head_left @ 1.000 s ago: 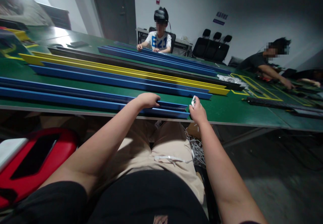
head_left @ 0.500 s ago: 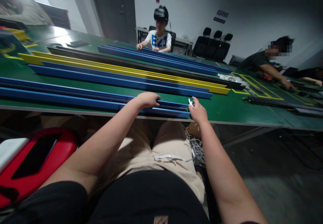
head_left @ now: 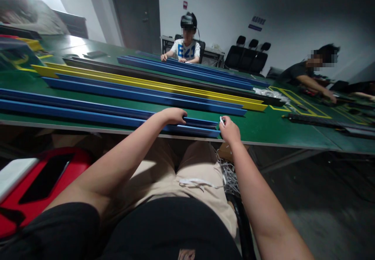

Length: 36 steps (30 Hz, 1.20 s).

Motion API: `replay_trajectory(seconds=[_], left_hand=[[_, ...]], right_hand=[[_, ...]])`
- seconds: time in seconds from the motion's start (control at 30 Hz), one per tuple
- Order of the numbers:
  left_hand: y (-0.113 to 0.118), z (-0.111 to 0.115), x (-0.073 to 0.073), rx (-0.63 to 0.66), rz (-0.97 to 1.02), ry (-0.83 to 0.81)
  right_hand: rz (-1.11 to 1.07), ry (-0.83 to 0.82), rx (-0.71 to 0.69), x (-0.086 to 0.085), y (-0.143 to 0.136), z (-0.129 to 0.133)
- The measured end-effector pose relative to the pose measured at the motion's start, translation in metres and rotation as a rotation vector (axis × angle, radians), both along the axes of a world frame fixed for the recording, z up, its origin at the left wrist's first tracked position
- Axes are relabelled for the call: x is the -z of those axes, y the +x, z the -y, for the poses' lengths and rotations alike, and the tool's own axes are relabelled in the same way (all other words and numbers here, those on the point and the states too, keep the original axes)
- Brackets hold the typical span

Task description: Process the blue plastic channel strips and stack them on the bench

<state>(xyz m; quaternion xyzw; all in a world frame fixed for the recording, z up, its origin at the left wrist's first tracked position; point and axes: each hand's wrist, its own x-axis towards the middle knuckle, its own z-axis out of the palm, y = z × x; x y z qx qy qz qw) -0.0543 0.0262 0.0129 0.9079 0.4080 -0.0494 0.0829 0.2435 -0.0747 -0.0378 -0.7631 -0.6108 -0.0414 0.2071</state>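
A long blue channel (head_left: 123, 118) lies along the near edge of the green table. My left hand (head_left: 175, 116) is closed round its walls, a short way from its right end. At that right end, my right hand (head_left: 229, 128) pinches a small white piece (head_left: 222, 121) between thumb and fingers. Beyond this channel lie another blue channel (head_left: 140, 93), a yellow channel (head_left: 164, 86) and a black one (head_left: 117, 69), side by side.
More blue channels (head_left: 187, 72) lie at the far side, before a seated person (head_left: 187, 51). Clear plastic wrap (head_left: 271, 94) and a dark strip (head_left: 319, 121) are to the right. Another person's arm (head_left: 316, 86) reaches over the table there. A red seat (head_left: 73, 172) stands lower left.
The view has shifted slightly. My right hand's fingers and the white piece have moved a little at the channel's end; my left hand keeps its place.
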Motion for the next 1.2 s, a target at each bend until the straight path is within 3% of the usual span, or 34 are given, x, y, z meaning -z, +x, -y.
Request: replay_trajectory(seconds=[0.3, 0.5, 0.8, 1.2], left_hand=[[0.029, 0.007, -0.011, 0.009, -0.054, -0.019], [0.063, 0.013, -0.006, 0.004, -0.048, 0.0], [0.114, 0.021, -0.006, 0.094, -0.003, 0.003], [0.144, 0.019, 0.003, 0.149, 0.061, 0.028]], right_hand=[[0.089, 0.098, 0.03, 0.001, -0.003, 0.0], [0.069, 0.092, 0.026, 0.001, -0.002, -0.001], [0.064, 0.097, 0.023, 0.0, -0.002, -0.001], [0.085, 0.11, -0.02, 0.003, 0.0, -0.004]])
